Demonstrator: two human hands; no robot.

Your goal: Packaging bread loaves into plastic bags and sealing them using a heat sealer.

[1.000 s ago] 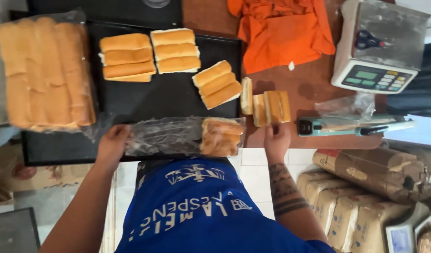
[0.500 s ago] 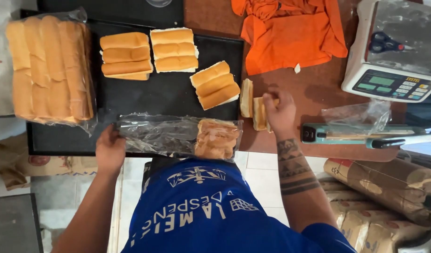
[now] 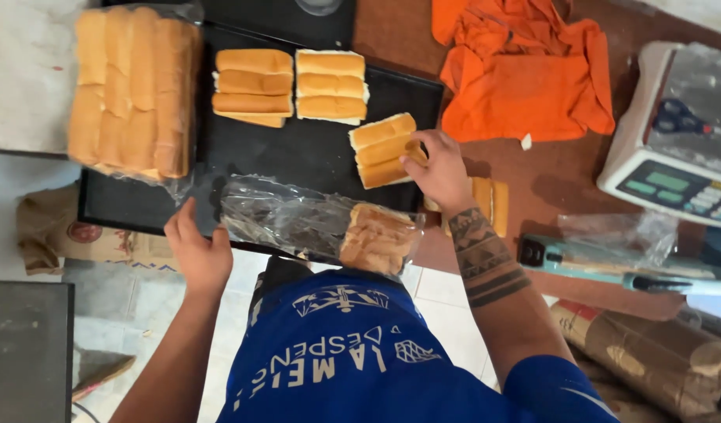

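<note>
Seen from above, you stand at a brown table point(image 3: 580, 188) with a black baking tray point(image 3: 298, 149) across the upper middle of the frame. Your left hand point(image 3: 197, 252), lower left, has its grip closed on the open end of a clear plastic bag point(image 3: 298, 219) that lies along the tray's near edge, likely to hold the mouth steady for filling. A few bread rolls point(image 3: 376, 239) already sit pushed to the bag's closed end, at lower centre.

Your right hand point(image 3: 440, 168), at centre, has its grip wrapped around the side of a small block of joined rolls point(image 3: 382, 150) on the tray, fingers curled over its right edge, seemingly to lift them as one piece. More rolls point(image 3: 486, 205) lie just below that hand on the table.

Two further blocks of rolls point(image 3: 294, 84) rest at the top of the tray. A full bagged batch point(image 3: 133, 90) sits in the upper left. An orange cloth point(image 3: 525, 74) is at upper right, a weighing scale point(image 3: 674, 149) at the far right, and a bag sealer point(image 3: 611, 262) below it.
</note>
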